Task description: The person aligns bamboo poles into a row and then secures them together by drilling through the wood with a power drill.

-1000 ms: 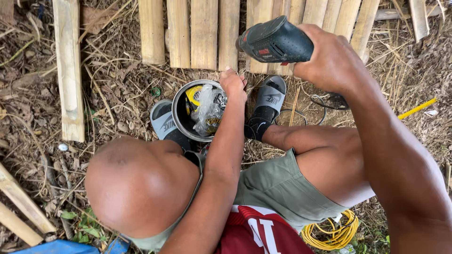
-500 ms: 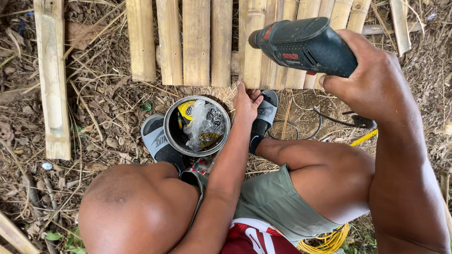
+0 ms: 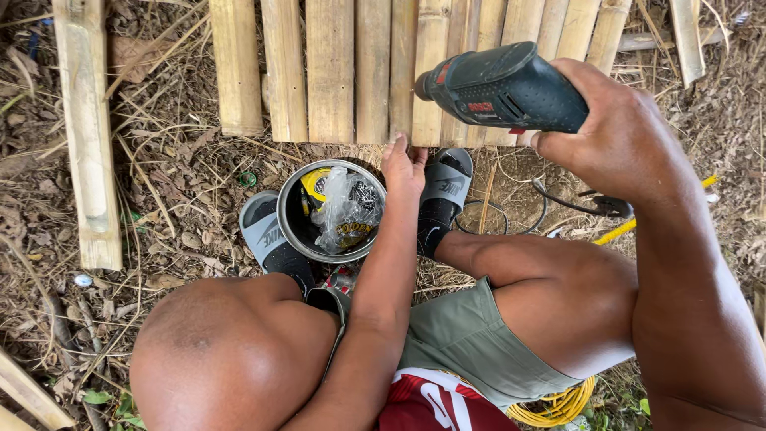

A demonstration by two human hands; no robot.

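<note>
The right hand (image 3: 618,140) is wrapped tight around the grip of a dark green power drill (image 3: 503,88), which it holds level above the ground with the nose pointing left, over the near ends of a row of pale split-bamboo slats (image 3: 351,68) lying side by side on the dirt. The right forearm runs down the right edge of the view. The left arm reaches forward between the bent knees, and the left hand (image 3: 404,168) rests with its fingers loosely spread and holding nothing, the fingertips at the near edge of the slats and the heel of the hand just beside a round metal bowl (image 3: 294,227). The bowl sits on the ground between two grey slide sandals (image 3: 267,239) and holds a crumpled clear plastic bag (image 3: 343,209), a yellow tape measure (image 3: 313,182) and small dark bits that are too small to tell. A separate bamboo plank (image 3: 86,128) lies off to the left on dry grass and leaf litter. A coil of yellow cord (image 3: 558,405) lies beneath the right thigh, and a thin black cable (image 3: 558,199) loops on the ground below the drill.
</note>
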